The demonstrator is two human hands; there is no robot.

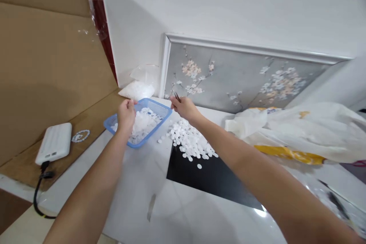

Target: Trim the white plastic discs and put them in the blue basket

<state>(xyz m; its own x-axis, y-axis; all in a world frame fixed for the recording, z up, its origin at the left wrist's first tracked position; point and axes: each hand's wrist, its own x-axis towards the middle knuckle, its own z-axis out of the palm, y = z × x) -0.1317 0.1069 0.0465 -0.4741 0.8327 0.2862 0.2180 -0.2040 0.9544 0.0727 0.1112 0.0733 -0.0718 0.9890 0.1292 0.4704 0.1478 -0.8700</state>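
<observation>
My left hand (126, 113) is held over the blue plastic basket (162, 109), its fingers pinched together on a small white piece. The basket holds several small white round pieces. My right hand (184, 106) hovers just right of the basket, closed on thin metal tweezers (177, 96) that point up and to the left. A loose pile of white discs (190, 141) lies below my right hand, spread across the white tabletop and onto a black panel (211, 177).
A white power bank (54, 143) with a black cable lies at the left beside a bead bracelet (80, 135). Clear bags of white pieces (137, 89) sit behind the basket. A crumpled white and yellow bag (297, 131) lies at the right. A floral panel (234, 78) leans against the wall.
</observation>
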